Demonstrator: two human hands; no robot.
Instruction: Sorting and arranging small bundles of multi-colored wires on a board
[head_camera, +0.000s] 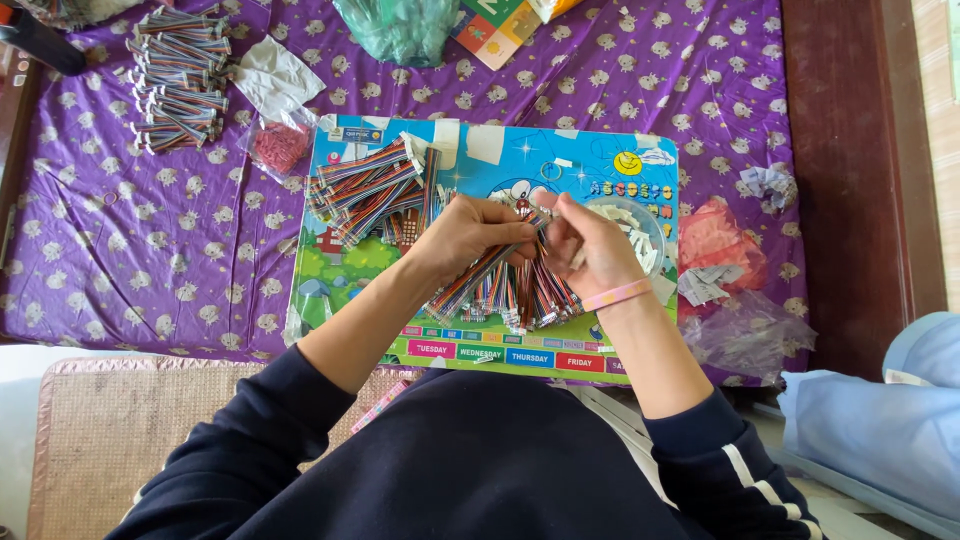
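My left hand (470, 235) grips a bundle of multicoloured ribbon wires (478, 278) that slants down to the left over a bright cartoon board (350, 262). Just to its right, my right hand (590, 245), with a pink band on the wrist, pinches at the top end of the same bundle. Under both hands lies a heap of loose coloured wire bundles (535, 298). More bundled wires (370, 190) lie on the board's upper left. A clear round container with white slips (640, 228) sits right behind my right hand.
A stack of finished wire bundles (180, 80) lies far left on the purple patterned cloth (130, 250). A small bag of red bits (282, 145), a green plastic bag (400, 30), a red bag (715, 240), white slips (705, 283) and a clear bag (745, 335) surround the board. A wooden edge (840, 170) runs along the right.
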